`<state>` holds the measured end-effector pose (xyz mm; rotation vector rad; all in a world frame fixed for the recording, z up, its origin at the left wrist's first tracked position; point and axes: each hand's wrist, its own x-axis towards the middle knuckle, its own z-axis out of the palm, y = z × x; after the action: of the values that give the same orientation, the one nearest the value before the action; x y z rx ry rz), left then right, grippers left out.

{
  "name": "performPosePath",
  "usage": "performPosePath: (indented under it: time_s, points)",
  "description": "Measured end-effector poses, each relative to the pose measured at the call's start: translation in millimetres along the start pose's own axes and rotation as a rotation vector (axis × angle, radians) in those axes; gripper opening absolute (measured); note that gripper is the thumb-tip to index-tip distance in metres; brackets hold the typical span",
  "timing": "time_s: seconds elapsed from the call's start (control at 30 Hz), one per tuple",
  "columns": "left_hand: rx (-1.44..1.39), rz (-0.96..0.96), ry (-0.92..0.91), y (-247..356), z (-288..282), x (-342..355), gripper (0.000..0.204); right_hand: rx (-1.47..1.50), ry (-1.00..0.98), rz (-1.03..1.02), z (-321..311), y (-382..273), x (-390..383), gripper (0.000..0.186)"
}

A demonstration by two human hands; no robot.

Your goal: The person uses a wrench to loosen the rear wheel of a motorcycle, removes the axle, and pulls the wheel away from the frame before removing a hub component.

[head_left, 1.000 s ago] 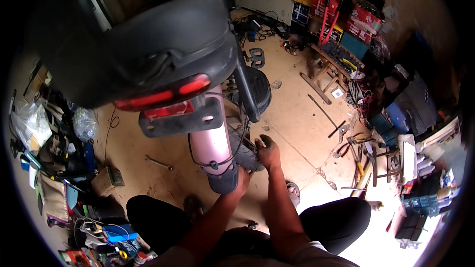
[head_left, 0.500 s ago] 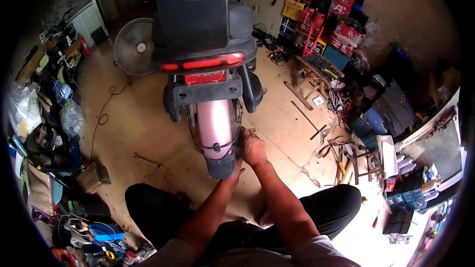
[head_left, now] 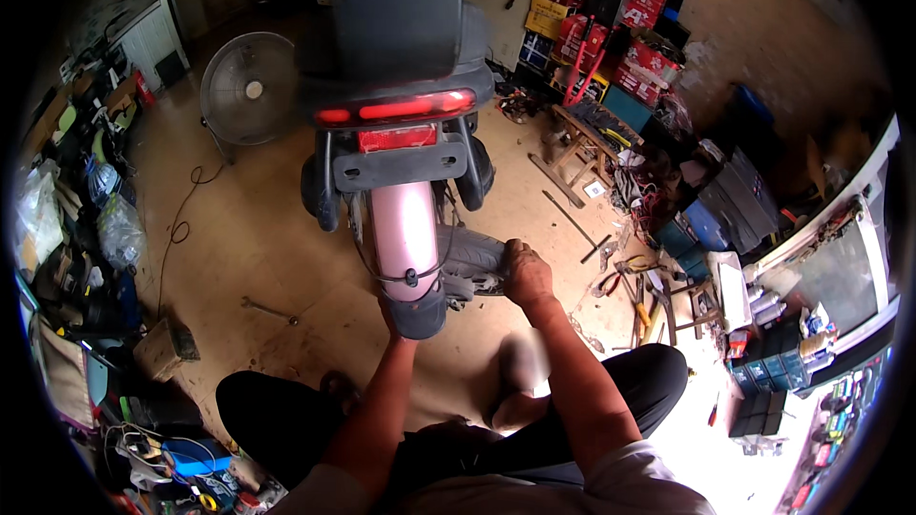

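Observation:
In front of me stands an electric scooter, rear end towards me, with a pink rear mudguard (head_left: 405, 224) and a black mud flap (head_left: 418, 316). A wheel with a black tyre (head_left: 472, 250) sticks out sideways to the right from under the mudguard, its hub side towards me. My right hand (head_left: 528, 274) grips the wheel's right edge, fingers curled over the tyre. My left hand (head_left: 393, 320) reaches behind the mud flap's left side; its fingers are hidden there. Above the mudguard are the number-plate bracket (head_left: 401, 168) and the red tail light (head_left: 405, 108).
A spanner (head_left: 270, 311) lies on the floor at left, near a thin cable (head_left: 179, 229). Pliers (head_left: 611, 278) and other hand tools lie at right, beside a wooden stool (head_left: 577, 154). A floor fan (head_left: 250, 88) stands behind left. Stacked red boxes (head_left: 641, 67) line the back wall.
The wheel has come out to the right from beneath the mudguard, with my right hand on it. My left hand has moved left, behind the mud flap. The scooter's body has tilted slightly.

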<state>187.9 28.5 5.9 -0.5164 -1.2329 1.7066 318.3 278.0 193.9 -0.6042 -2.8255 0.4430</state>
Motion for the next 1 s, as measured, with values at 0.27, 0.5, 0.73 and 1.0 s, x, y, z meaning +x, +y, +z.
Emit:
performPosePath:
  time_s: [0.27,0.5,0.73,1.0]
  points:
    - [-2.284,-0.728,0.056,-169,4,39,0.074,0.079,0.090,0.057,-5,63,-17,0.055]
    - [-2.627,-0.223,-0.337,-106,-82,34,0.085,-0.027,0.099,0.107,41,132,5,0.048]
    - [-2.746,-0.321,-0.689,-61,-118,4,0.080,0.496,0.091,0.590,132,178,14,0.076]
    - [-2.491,-0.348,-0.683,-58,-81,-28,0.069,0.547,-0.186,0.571,188,92,-6,0.077]
